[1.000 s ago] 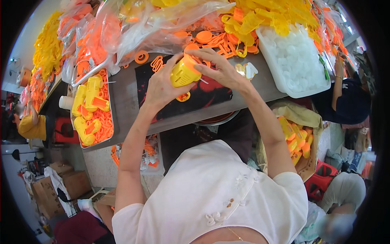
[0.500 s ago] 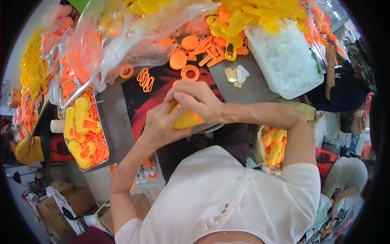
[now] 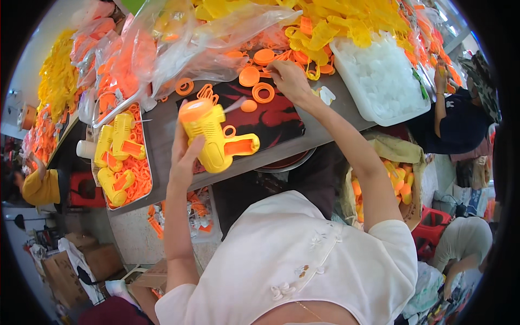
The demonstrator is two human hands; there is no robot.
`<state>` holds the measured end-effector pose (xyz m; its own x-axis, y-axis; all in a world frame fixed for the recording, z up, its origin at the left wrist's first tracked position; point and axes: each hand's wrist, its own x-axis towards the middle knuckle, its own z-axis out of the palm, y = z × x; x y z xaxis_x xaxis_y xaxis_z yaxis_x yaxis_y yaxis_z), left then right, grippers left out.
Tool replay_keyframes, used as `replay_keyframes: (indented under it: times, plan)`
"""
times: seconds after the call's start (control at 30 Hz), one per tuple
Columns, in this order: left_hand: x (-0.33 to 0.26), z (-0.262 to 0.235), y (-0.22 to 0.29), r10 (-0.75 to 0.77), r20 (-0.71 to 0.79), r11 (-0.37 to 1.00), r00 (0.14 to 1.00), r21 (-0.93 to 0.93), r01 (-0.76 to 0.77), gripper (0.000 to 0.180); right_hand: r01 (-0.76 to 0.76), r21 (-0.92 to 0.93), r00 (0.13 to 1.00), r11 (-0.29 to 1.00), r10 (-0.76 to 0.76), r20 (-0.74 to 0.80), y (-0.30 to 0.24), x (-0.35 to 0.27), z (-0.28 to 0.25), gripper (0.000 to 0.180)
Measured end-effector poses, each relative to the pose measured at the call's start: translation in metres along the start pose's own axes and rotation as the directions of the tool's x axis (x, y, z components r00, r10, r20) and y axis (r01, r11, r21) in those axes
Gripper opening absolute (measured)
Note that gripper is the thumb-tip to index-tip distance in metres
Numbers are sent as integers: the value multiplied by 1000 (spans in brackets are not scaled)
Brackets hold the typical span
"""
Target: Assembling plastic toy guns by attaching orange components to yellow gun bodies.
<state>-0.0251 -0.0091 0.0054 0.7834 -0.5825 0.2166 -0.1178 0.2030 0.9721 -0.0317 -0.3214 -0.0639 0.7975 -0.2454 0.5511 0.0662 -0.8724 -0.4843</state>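
Note:
A yellow and orange toy gun (image 3: 212, 142) is in my left hand (image 3: 184, 157), whose fingers and thumb wrap its left side above the table. The gun has a round orange end cap, with an orange piece in its handle. My right hand (image 3: 292, 81) is at the far side of the table among loose orange plastic parts (image 3: 249, 76), its fingers drawn together; what they pinch, if anything, is hidden. Near it lie an orange ring (image 3: 263, 92) and a small orange ball-shaped piece (image 3: 248, 105) on the dark red-and-black mat (image 3: 276, 122).
At left, a tray (image 3: 152, 181) holds orange parts and several yellow gun bodies. A white bin (image 3: 364, 103) of clear pieces stands at right. Yellow parts (image 3: 357, 19) and plastic bags (image 3: 211, 46) pile up behind. A sack (image 3: 398, 145) sits by my right arm. Other people work on both sides.
My hands were together around a yellow and orange item. Now they are apart: my left holds the toy gun further left, and my right has moved away to the orange parts.

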Motion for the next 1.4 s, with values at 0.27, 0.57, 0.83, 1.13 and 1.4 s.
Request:
replay_keyframes:
  times: [0.27,0.57,0.83,1.13,1.4]
  plan:
    - [-35,0,-32,-160,158,476,974,-852,217,64,358,-425,889,831,-164,428,25,44,48,8]
    - [12,4,-44,-258,-21,702,966,-691,172,63,-583,798,804,152,246,541,-49,5,-44,18]
    - [47,56,-50,-47,-213,927,976,-373,-37,52,-413,911,826,14,428,367,-123,-65,-53,15]
    - [40,76,-60,20,-314,954,949,-279,-112,53,-427,865,799,-263,339,497,-144,-79,-25,18]
    - [36,73,-47,-16,-238,957,971,-284,-54,73,-534,845,797,18,346,496,-138,-80,-37,19]
